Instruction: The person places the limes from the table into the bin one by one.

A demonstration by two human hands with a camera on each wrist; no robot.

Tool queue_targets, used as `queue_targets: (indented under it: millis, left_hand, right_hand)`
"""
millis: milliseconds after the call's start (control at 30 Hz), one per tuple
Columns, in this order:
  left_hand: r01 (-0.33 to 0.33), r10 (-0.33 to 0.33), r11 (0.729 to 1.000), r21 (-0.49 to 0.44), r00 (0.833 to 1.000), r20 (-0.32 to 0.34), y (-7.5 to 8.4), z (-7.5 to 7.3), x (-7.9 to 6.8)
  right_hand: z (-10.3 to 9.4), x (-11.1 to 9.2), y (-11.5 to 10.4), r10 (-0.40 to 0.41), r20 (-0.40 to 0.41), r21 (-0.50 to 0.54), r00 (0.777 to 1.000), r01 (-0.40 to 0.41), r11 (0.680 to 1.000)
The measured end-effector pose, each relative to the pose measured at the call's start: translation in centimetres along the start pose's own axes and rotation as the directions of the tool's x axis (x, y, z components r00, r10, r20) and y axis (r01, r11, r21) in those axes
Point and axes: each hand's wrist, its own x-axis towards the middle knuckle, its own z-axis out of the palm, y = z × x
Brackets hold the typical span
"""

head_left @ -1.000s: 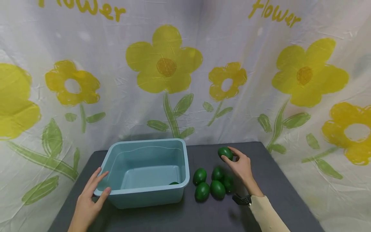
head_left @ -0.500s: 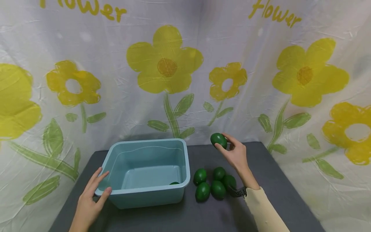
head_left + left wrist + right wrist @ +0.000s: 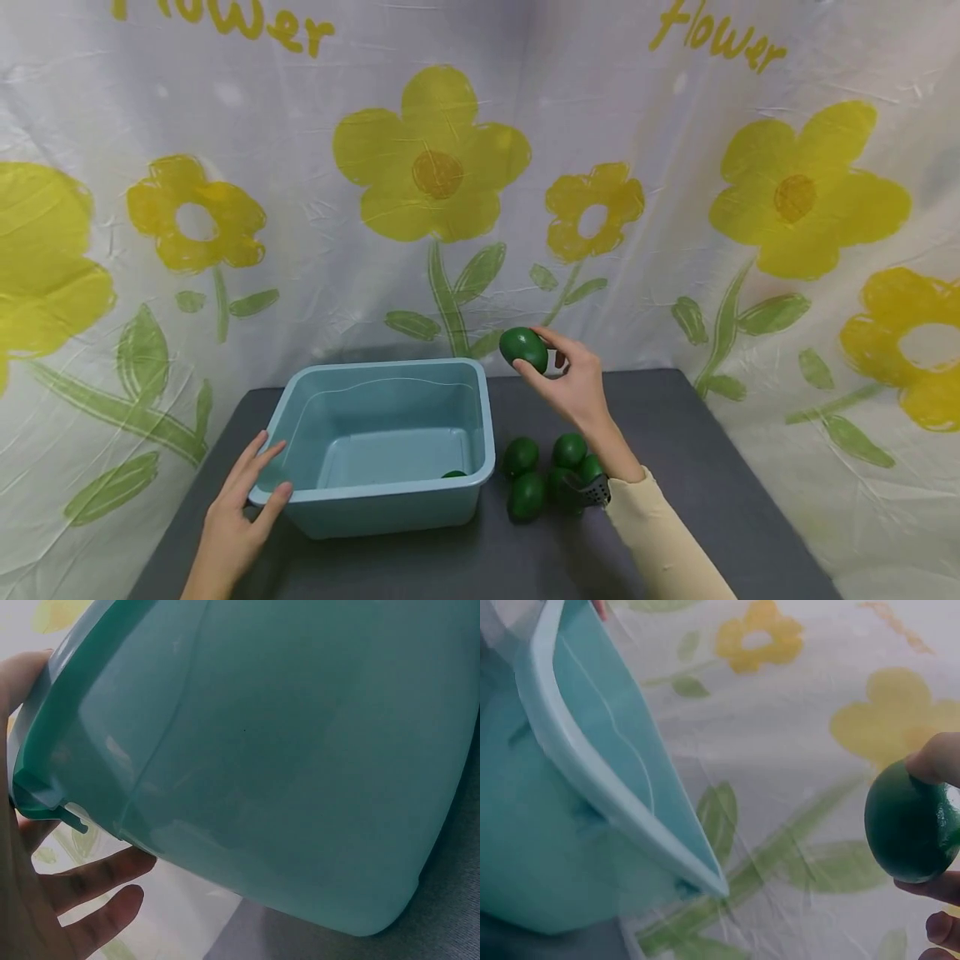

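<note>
Sleeve: cream [image 3: 663, 533], on the right forearm, with a dark perforated wristband [image 3: 594, 492] at its cuff.
Left hand [image 3: 236, 517]: rested at the bin's near left corner, thumb and fingers spread well apart, touching the rim without clenching it.
Bin [image 3: 382, 510]: pale blue, rectangular, round-cornered, with a thick rolled rim and a faint wavy line along its inner wall; it stood upright on the dark table [image 3: 675, 433].
Bin contents: a small green curve [image 3: 454, 474] showed just above the near rim, toward the right end; the near wall hid the rest, so how many pieces lay there could not be told.
Loose pieces: five similar fruits [image 3: 527, 497] clustered on the table beside the bin's right end, some partly covered by the wristband and wrist.
Right hand [image 3: 573, 383]: pinched one fruit firmly between thumb and fingertips.
Held fruit [image 3: 524, 349]: deep green, smooth, egg-shaped, glossy with pale highlights; it was in the air to the right of the bin, apart from the rim.
Curtain [image 3: 300, 108]: whitish, creased, printed with yellow flowers, green leaves and the word "Flower", behind everything.
</note>
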Motion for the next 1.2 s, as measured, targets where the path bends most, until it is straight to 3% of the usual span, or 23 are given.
queue_targets:
  millis: [267,500,667,967,1067,1200]
  left_hand:
    - [-0.028,0.028,1.0,0.003,0.999,-0.023,-0.3,0.3,0.2]
    - [-0.01,0.01,1.0,0.008,1.0,-0.013,0.1,0.2,0.0]
    - [0.004,-0.004,1.0,0.007,1.0,-0.005,0.2,0.1,-0.1]
    - [0.003,-0.003,1.0,-0.002,1.0,-0.012,0.1,0.1,-0.1]
    - [0.002,-0.002,1.0,0.001,1.0,-0.011,0.1,0.1,-0.1]
    - [0.001,-0.001,1.0,0.007,1.0,-0.011,0.2,0.0,-0.1]
  right_hand:
    - [1.8,-0.2,-1.8,-0.056,0.08,0.014,0.995,0.055,0.998]
    - [3.6,-0.8,-2.7,-0.077,0.228,-0.01,0.971,0.081,0.997]
    - [4.9,-1.4,-3.1,-0.052,0.387,-0.079,0.921,0.09,0.993]
    - [7.0,-2.0,-2.8,0.039,0.604,-0.166,0.796,0.078,0.983]
    - [7.5,-2.1,-2.7,0.028,0.634,-0.2,0.773,0.13,0.971]
    - [8.1,-1.8,-2.8,-0.014,0.649,-0.237,0.76,0.22,0.946]
